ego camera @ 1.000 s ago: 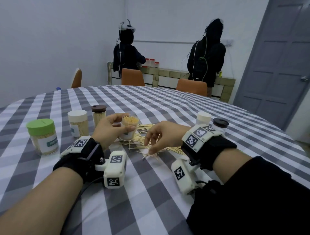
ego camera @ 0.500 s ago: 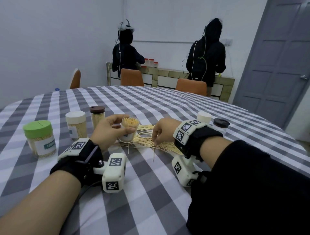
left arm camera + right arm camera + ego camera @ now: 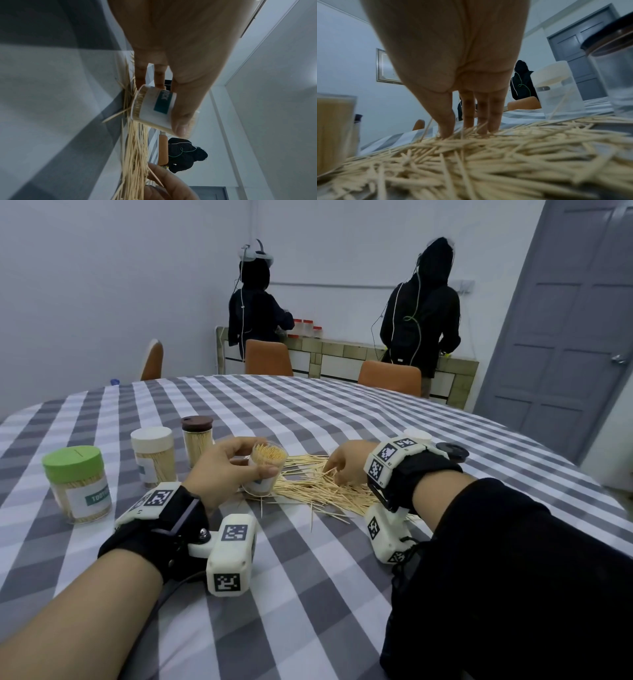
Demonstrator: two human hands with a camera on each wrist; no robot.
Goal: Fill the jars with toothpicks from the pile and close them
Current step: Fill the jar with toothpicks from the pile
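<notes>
In the left wrist view the left hand (image 3: 175, 44) fills the upper middle of the frame, its thumb and fingers curled round an open jar (image 3: 154, 109) at centre; the jar has a white label with a teal patch and is packed with toothpicks. The toothpick pile (image 3: 135, 155) runs from beside the jar down to the bottom edge, lying on the grey-and-white checked tablecloth (image 3: 56, 108) that fills the left half. At the bottom centre the right hand (image 3: 169, 188) touches the pile, and a person in dark clothes (image 3: 185, 155) shows at lower right of centre against a pale wall.
</notes>
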